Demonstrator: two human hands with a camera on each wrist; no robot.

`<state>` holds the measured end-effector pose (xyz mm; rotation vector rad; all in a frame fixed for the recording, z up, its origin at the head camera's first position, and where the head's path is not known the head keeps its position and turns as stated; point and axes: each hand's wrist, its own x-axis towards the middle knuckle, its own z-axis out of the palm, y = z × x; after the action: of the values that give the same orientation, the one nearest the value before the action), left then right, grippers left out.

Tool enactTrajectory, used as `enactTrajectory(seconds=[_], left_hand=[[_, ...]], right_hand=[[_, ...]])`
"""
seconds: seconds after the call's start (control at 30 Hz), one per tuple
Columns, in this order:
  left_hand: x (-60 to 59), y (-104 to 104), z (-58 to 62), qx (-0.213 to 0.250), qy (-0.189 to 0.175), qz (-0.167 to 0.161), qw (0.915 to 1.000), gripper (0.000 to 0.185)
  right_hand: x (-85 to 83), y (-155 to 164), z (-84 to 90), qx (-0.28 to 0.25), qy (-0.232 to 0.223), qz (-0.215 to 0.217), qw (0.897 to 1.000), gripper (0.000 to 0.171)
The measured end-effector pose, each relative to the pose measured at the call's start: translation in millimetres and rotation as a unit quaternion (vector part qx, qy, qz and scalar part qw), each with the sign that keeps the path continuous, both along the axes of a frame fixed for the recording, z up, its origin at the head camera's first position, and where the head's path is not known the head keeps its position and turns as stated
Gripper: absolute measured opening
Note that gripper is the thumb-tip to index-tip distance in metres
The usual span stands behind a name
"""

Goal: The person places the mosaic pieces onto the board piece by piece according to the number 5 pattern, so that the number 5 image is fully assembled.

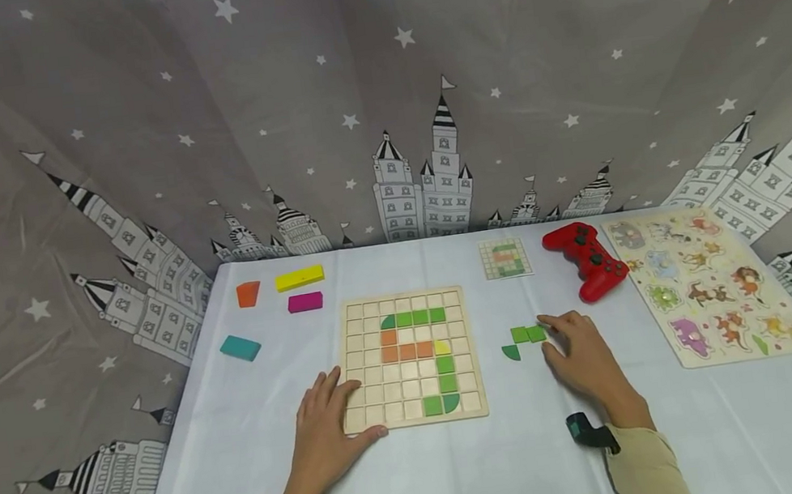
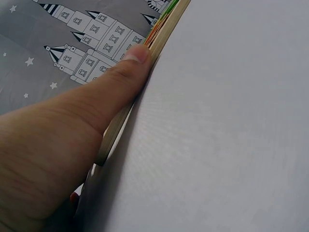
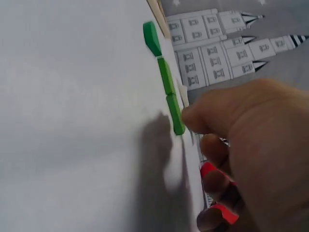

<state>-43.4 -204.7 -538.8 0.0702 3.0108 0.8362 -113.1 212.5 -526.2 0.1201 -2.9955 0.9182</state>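
My left hand (image 1: pixel 326 426) rests at the near left corner of a wooden grid board (image 1: pixel 376 396), fingers spread along its left side and thumb against its near edge. Set in the board are light green squares (image 1: pixel 421 317), orange squares (image 1: pixel 408 351), a yellow rounded piece (image 1: pixel 442 347) and dark green rounded pieces (image 1: pixel 450 402). My right hand (image 1: pixel 584 356) is on the table to the right, its index fingertip right at a light green square tile (image 1: pixel 536 334) and thumb close beside it. Another light green square (image 1: pixel 519 335) and a dark green quarter-round tile (image 1: pixel 511 353) lie left of it.
A small pattern card (image 1: pixel 506 259) lies behind the loose tiles, near a red game controller (image 1: pixel 588 260). An animal puzzle board (image 1: pixel 716 284) lies at the right. Orange (image 1: pixel 249 294), yellow (image 1: pixel 299 277), magenta (image 1: pixel 305 302) and teal blocks (image 1: pixel 240 348) lie at the back left.
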Motion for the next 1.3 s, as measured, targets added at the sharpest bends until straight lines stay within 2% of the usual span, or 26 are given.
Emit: enactTrajectory(seconds=[0.23, 0.67, 0.97, 1.1, 1.3], left_hand=[[0.6, 1, -1.0, 0.001, -0.010, 0.004, 0.9999, 0.090], [0.2, 2, 3.2, 0.001, 0.000, 0.006, 1.0000, 0.087], [0.8, 2, 4.2, 0.008, -0.016, 0.008, 0.9998, 0.089], [1.5, 1, 4.8, 0.008, -0.019, 0.011, 0.9997, 0.090], [0.7, 2, 5.7, 0.008, -0.015, 0.010, 0.9998, 0.088]], right_hand=[[-0.1, -1, -4.6, 0.017, -0.014, -0.004, 1.000, 0.038], [-2.3, -3, -3.8, 0.034, -0.023, -0.014, 0.999, 0.035], [4.8, -22, 6.8, 0.010, -0.006, -0.019, 1.000, 0.034], [9.9, -46, 8.9, 0.007, 0.031, 0.008, 0.999, 0.033], [20.0, -90, 9.1, 0.002, 0.085, 0.076, 0.993, 0.025]])
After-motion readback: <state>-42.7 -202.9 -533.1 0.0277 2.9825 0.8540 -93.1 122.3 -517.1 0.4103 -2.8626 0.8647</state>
